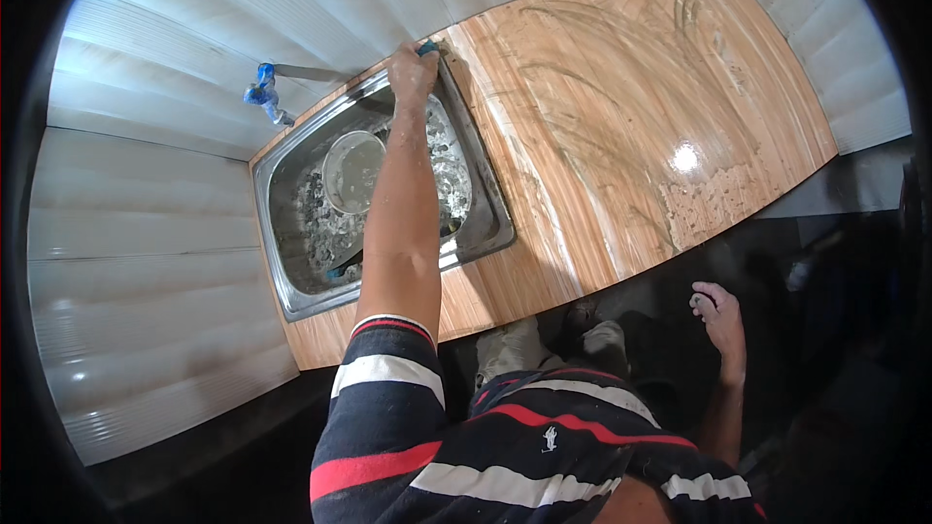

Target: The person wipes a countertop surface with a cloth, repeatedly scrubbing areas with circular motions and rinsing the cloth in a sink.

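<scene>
My left hand [413,74] reaches across the steel sink [486,182] to its far right corner. Its fingers are closed on a teal scrubbing pad [427,48], mostly covered by the hand, at the rim. Under my forearm, the basin holds pale and grey residue. A round, see-through tub [354,171] of cloudy liquid stands in it, partly hidden by the arm. My right hand [717,313] hangs past the counter's front edge with curled fingers dusted pale. Whether a small grey spot at its fingertips is a held object is unclear.
The wood-patterned countertop [582,131] has curved smears and wet patches. A blue-wrapped tap [266,94] projects from the panelled wall [145,233] beside the sink. A dark tool with a blue part [336,273] lies in the basin's near side. Panels also border the counter's right end.
</scene>
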`<state>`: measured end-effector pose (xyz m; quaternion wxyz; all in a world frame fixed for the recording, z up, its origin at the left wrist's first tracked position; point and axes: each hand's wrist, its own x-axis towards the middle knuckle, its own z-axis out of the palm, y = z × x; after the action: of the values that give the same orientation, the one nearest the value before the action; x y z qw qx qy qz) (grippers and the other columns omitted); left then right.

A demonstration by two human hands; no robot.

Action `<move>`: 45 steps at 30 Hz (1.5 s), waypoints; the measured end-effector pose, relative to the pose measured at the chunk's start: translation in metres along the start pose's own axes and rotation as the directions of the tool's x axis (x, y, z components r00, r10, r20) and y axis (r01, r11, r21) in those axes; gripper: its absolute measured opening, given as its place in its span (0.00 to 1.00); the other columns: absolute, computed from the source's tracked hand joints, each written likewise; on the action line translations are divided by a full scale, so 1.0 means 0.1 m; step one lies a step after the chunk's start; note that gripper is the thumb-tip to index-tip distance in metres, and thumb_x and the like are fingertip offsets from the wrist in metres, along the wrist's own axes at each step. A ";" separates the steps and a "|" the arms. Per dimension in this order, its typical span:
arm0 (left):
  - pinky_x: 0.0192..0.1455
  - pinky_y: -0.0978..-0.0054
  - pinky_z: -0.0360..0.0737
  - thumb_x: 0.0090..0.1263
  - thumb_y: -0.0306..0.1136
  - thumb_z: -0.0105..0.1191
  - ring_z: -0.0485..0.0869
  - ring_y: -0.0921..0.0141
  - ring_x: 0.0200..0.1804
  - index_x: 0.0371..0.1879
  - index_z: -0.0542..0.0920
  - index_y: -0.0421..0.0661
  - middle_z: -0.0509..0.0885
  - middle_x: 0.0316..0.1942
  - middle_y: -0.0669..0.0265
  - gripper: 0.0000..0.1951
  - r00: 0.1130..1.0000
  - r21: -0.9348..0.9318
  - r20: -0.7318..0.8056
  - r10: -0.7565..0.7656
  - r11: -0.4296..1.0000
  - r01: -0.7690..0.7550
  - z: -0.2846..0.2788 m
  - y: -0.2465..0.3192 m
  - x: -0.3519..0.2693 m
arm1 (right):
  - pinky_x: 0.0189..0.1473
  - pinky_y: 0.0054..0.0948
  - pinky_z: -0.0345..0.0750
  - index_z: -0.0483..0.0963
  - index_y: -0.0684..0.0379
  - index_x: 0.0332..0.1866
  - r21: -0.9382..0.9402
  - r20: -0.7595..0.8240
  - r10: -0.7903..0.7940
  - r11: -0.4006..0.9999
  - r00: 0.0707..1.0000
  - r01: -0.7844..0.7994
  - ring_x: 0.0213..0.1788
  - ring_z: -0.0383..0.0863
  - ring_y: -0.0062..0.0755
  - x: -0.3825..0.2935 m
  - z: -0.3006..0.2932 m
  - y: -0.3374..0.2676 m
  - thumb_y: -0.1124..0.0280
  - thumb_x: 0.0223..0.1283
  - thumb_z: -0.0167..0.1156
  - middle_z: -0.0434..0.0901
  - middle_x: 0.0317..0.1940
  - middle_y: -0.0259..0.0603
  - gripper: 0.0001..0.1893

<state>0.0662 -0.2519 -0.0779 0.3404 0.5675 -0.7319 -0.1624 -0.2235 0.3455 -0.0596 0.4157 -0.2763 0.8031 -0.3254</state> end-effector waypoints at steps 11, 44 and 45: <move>0.41 0.70 0.79 0.62 0.26 0.69 0.82 0.73 0.36 0.41 0.83 0.42 0.85 0.33 0.66 0.11 0.837 -0.479 0.499 -0.225 0.733 0.482 -0.88 0.02 -0.66 | 0.37 0.22 0.76 0.80 0.69 0.56 0.054 0.001 0.056 0.997 0.998 -0.056 0.35 0.80 0.20 -0.02 -0.09 -0.02 0.74 0.67 0.59 0.84 0.35 0.36 0.15; 0.60 0.72 0.76 0.60 0.42 0.61 0.82 0.65 0.58 0.65 0.80 0.43 0.87 0.55 0.54 0.31 0.630 0.114 0.769 -0.104 0.993 0.025 -0.49 0.02 -0.09 | 0.34 0.22 0.76 0.81 0.68 0.54 0.056 0.038 0.084 0.995 0.996 -0.086 0.33 0.80 0.19 0.14 0.25 -0.02 0.74 0.67 0.58 0.84 0.35 0.34 0.14; 0.60 0.72 0.76 0.60 0.42 0.61 0.82 0.65 0.58 0.65 0.80 0.43 0.87 0.55 0.54 0.31 0.633 0.115 0.768 -0.100 0.993 0.018 -0.57 0.07 -0.13 | 0.34 0.22 0.76 0.81 0.68 0.54 0.062 0.036 0.080 0.995 0.996 -0.082 0.33 0.80 0.19 0.12 0.26 -0.01 0.74 0.67 0.58 0.84 0.35 0.34 0.14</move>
<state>0.1021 -0.2290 -0.0369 -0.0382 0.4829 -0.7951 -0.3650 -0.2071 0.3286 -0.0757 0.4503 -0.2355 0.7960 -0.3289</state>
